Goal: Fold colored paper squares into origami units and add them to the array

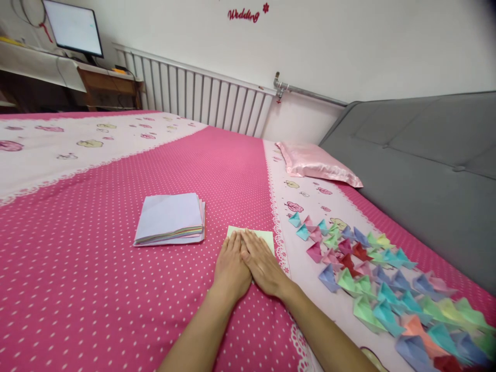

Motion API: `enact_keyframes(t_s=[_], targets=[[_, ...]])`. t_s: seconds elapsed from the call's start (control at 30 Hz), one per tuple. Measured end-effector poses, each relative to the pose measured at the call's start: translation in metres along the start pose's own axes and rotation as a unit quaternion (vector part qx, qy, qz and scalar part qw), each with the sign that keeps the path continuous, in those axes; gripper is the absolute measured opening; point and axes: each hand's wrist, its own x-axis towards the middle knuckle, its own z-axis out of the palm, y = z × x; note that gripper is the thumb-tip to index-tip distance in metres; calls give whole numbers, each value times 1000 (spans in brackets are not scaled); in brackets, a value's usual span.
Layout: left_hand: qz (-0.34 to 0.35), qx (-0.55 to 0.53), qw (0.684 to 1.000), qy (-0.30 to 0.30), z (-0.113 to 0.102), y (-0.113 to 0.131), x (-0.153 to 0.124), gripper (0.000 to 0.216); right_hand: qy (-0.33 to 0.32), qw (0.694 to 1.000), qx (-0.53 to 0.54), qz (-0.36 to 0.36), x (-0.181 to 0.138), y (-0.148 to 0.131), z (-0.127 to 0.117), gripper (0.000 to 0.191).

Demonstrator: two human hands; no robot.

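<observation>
A pale yellow-green sheet of paper [266, 237] lies on the pink dotted bedspread, mostly covered by my hands. My left hand [232, 266] rests flat on it with fingers stretched forward. Flat beside it and partly overlapping it, my right hand [263, 263] presses on the same paper, fingers extended. The paper's near part is hidden under both palms. To the left sits a stack of coloured paper sheets [170, 214], a pale lavender one on top. Rows of folded paper boats [364, 284] in several colours stand on the right.
A pink satin pillow [315, 163] lies at the back right, against a grey padded headboard [418, 150]. Behind the bed are a white radiator [194, 93] and a pipe [310, 92]. A monitor [73, 28] stands on a desk [104, 80] at the far left.
</observation>
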Motion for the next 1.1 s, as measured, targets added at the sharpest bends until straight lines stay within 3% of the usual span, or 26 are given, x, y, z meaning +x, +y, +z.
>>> enact_keyframes(t_s=[0.53, 1.1], targets=[[-107, 13, 994, 16, -5, 0, -2, 55, 22, 994, -80, 75, 2, 3, 1, 59], [-199, 13, 980, 27, -6, 0, -1, 63, 152, 967, -47, 197, 6, 20, 7, 76]])
